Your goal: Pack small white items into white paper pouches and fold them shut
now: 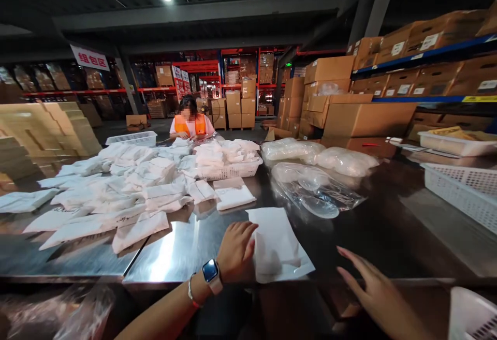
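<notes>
Nearest the camera, the left hand lies flat on the steel table, fingers together, its fingertips pressing the left edge of a white flat packet; a smartwatch and a thin bracelet sit on that wrist. The white flat packet rests at the near edge of the table, at about 12 o'clock from the wrist, touching the hand. The right hand hovers at 4 o'clock from the packet, fingers spread and holding nothing, well apart from it. A white basket corner shows at the lower right.

Further out, at 11 o'clock, a smaller folded packet lies alone, and a loose heap of white packets spreads across the left of the table. At 1 o'clock, crumpled clear plastic bags lie beside it. Beyond them stands a white mesh tray piled with packets, and further clear bags lie at 1 o'clock.

At the far end of the table, a person in an orange vest sits. Behind, cardboard boxes are stacked on the floor and on shelves to the right.
</notes>
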The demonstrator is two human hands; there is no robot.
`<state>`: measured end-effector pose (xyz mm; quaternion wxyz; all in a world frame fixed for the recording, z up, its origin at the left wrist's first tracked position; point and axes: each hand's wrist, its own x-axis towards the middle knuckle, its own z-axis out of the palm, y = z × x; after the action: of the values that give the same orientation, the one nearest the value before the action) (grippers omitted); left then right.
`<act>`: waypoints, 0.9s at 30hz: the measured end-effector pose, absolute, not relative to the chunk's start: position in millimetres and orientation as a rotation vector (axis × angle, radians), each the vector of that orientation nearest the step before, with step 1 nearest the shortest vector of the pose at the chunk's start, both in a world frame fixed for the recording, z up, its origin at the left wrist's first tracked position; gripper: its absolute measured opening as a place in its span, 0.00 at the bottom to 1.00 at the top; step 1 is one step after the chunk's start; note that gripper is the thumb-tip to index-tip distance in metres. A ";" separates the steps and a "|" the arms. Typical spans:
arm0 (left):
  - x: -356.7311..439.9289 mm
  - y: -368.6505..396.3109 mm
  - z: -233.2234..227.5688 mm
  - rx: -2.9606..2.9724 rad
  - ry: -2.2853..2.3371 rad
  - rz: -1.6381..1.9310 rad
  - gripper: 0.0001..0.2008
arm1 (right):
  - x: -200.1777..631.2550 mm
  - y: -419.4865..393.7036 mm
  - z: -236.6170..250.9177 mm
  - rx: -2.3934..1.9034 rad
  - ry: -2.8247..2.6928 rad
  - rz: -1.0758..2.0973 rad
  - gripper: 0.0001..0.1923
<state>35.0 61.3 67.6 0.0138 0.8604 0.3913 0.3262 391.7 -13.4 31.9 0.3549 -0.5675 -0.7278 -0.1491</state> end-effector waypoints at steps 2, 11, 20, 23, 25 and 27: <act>32.4 78.5 74.0 2.818 1.158 0.897 0.28 | 340.1 14.1 37.4 -1.482 -2.018 -0.321 0.27; 58.1 153.7 78.9 3.112 0.689 0.265 0.39 | 296.7 60.1 16.2 -1.752 -1.927 -0.538 0.35; 56.4 133.7 53.4 3.168 0.786 0.486 0.32 | 379.0 30.0 22.6 -1.323 -1.726 -0.524 0.19; 60.6 121.9 50.8 3.365 0.622 0.571 0.28 | 403.9 63.9 36.0 -1.177 -2.008 -0.809 0.17; 67.8 115.8 47.2 3.489 0.494 0.662 0.25 | 407.9 90.9 44.1 -0.891 -2.291 -0.998 0.18; 74.7 112.4 41.5 3.557 0.450 0.820 0.19 | 401.1 111.7 52.1 -0.599 -2.450 -1.125 0.20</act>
<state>74.7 112.4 41.5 -0.2650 0.9325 0.1180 0.2150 401.1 111.7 52.1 0.1890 -0.2131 -0.8711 -0.4000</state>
